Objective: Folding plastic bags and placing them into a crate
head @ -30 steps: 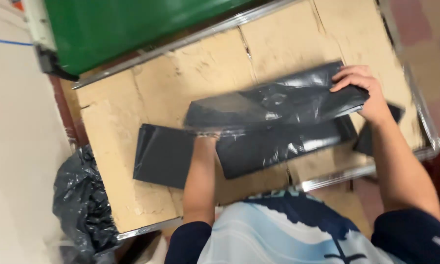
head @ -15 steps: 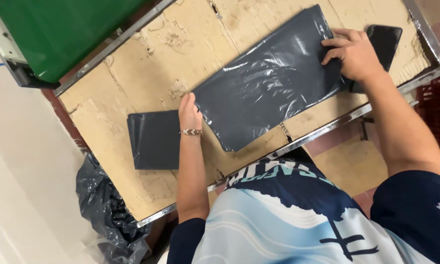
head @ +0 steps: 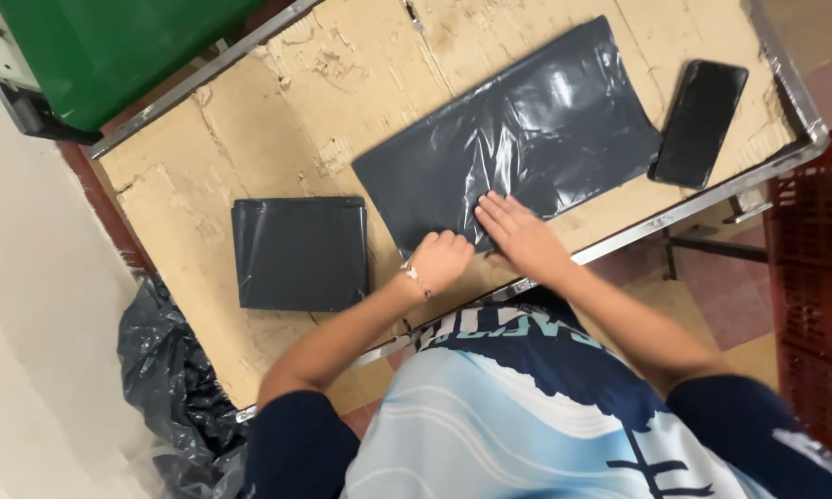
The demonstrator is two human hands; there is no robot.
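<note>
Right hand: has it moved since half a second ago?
Yes. The right hand left the black plastic bag's end near the black phone, now beside the left hand.

Top: my short-sleeve jersey, navy at sleeves & upper chest, light blue/white wavy bands lower down.
Print: pale lettering across chest, navy marks nr the hem.
Sleeves: navy, end abt the elbow; forearms bare.
L wrist: thin bracelet point(head: 414, 276), small pale beads.
L hand point(head: 442, 260): no rings seen.
R hand point(head: 519, 233): bare, no watch.
</note>
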